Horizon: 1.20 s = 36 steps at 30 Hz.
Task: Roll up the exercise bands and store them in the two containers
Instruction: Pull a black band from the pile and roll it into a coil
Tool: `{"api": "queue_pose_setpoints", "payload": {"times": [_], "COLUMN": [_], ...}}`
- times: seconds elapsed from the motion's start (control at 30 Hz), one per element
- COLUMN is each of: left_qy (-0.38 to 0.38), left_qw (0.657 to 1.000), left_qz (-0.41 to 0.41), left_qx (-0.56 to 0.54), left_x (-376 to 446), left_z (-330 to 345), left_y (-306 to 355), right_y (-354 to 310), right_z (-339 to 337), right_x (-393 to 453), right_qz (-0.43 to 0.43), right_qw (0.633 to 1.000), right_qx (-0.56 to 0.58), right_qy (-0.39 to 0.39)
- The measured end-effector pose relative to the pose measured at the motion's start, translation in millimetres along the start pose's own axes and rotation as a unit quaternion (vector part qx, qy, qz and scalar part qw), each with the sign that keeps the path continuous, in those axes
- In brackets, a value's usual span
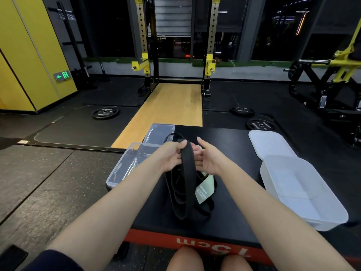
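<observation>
View from a head camera, looking down along 2 bare forearms that reach forward over a low black worktop (230,216) with a red front edge.

The left hand (172,156) is raised above the worktop, palm turned inward, with its fingers and thumb curled round a wide black exercise band (188,173). The band loops over the top of this hand and hangs down in long folds, its lower end lying in a loose pile on the worktop just in front of the person. The right hand (207,158) faces the left, palm inward, fingers fairly straight and pointing forward and up, its fingertips close beside the black band; whether it touches the band is hard to tell. The 2 hands are close together, with the band between them.

A pale green band (204,187) lies under the black loops, partly hidden below the right wrist.

At the worktop's left edge stands a clear container (117,175), and its clear lid (160,132) lies just behind it. On the right side sits a frosted white container (300,190), with its white lid (269,142) just behind it.

Beyond the worktop lie a wooden lifting platform (168,108), a yellow rack (142,36) and black weight plates (105,112) on a dark gym floor.
</observation>
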<state>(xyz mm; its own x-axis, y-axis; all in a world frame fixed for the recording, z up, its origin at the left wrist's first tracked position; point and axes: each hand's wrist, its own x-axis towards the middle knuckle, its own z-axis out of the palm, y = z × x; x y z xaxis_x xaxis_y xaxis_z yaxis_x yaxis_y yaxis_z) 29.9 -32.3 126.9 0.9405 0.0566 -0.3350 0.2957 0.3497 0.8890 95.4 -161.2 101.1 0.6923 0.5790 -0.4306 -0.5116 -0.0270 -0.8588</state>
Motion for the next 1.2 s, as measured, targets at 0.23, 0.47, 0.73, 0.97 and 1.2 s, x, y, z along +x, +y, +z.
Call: {"api": "queue_pose_setpoints", "payload": {"times": [0.23, 0.47, 0.73, 0.97, 1.2], "left_qy": [-0.075, -0.005, 0.057, 0.041, 0.015], "left_qw": [0.985, 0.996, 0.972, 0.985, 0.998], "left_qz": [-0.036, -0.07, 0.008, 0.008, 0.036], "left_qx": [0.151, -0.062, -0.226, -0.164, -0.051], "left_x": [-10, -6, -5, -8, -10], "left_z": [-5, -27, -18, -14, 2], "left_y": [-27, -24, 13, 26, 25], "right_y": [-6, -15, -36, -18, -12], "right_z": [9, 14, 18, 0, -11], "right_x": [4, -1, -22, -30, -26], "right_qz": [0.034, -0.126, -0.193, -0.132, -0.03], "right_qw": [0.999, 0.991, 0.976, 0.973, 0.994], "right_qx": [-0.032, 0.039, -0.067, -0.139, -0.08], "right_qy": [0.006, -0.02, -0.07, -0.131, -0.063]}}
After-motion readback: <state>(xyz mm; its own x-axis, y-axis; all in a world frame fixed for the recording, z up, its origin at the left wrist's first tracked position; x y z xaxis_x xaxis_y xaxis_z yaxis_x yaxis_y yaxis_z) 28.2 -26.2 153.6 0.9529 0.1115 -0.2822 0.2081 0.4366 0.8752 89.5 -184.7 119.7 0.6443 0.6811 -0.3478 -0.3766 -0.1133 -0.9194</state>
